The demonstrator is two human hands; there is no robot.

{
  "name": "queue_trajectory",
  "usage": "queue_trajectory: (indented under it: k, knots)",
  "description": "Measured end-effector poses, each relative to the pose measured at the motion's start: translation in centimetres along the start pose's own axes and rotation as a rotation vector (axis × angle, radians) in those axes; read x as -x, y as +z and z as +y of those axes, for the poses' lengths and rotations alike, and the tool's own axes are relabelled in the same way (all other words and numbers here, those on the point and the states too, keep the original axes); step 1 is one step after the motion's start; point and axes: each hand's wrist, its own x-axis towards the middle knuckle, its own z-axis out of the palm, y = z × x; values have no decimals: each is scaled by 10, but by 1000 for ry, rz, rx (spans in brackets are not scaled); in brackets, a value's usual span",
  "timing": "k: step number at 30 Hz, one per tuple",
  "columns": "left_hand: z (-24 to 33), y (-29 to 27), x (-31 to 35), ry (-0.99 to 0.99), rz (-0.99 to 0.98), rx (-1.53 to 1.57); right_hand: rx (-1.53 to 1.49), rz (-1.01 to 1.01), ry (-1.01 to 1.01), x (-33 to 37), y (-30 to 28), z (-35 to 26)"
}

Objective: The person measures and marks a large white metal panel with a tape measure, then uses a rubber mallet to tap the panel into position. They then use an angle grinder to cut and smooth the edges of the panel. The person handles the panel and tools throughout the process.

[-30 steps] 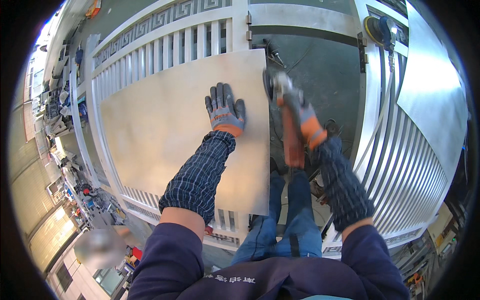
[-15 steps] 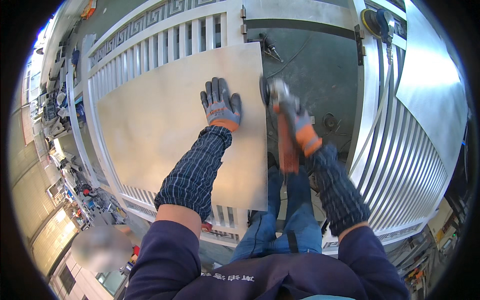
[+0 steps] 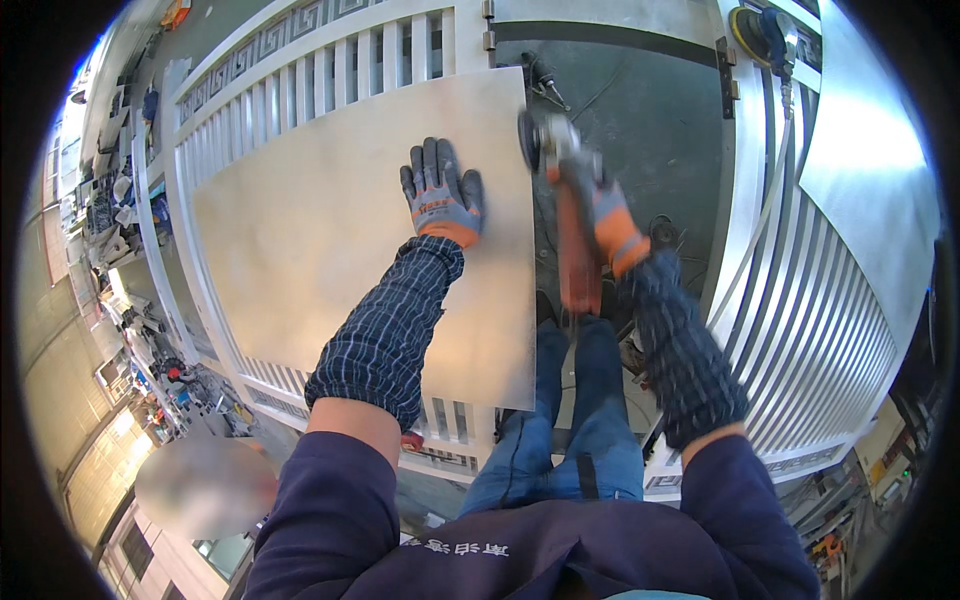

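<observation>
My left hand [image 3: 442, 192], in a grey and orange work glove, lies flat on a large metal sheet [image 3: 300, 260] with its fingers a little spread. The sheet rests on a white slatted metal gate panel [image 3: 300, 100]. In my right hand [image 3: 606, 212], gloved the same way and slightly blurred, is an angle grinder [image 3: 578, 245] with an orange-red body. Its dark disc [image 3: 529, 140] is at the sheet's right edge; whether it touches cannot be made out.
To the right stands another slatted panel [image 3: 800, 330] with a second metal sheet [image 3: 870, 150] on it. A round sander [image 3: 763, 40] with a hose lies at its top. On the floor between the panels are a drill-like tool [image 3: 543, 80], cables and a dark disc [image 3: 663, 232].
My right hand and the grinder have moved a little farther away along the sheet's right edge. The left hand stays flat on the sheet; the view has shifted slightly.
</observation>
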Motion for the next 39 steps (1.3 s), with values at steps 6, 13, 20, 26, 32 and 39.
queue_trajectory:
  k: [6,13,20,26,32,39]
  knots:
    - [-7,2,6,-7,19,3,-32,66,-141,72,13,65]
    - [4,0,-4,23,7,-3,-76,35,39,-62,-10,-29]
    - [0,-3,1,9,22,21,36,75,-89,64,-2,91]
    - [3,-6,-3,4,-24,11,-140,37,37,-26,3,-40]
    - [3,-5,-2,-5,-23,-5,7,-40,-57,-14,-3,-7]
    - [-4,-4,8,-11,0,7,-137,21,-97,68,15,53]
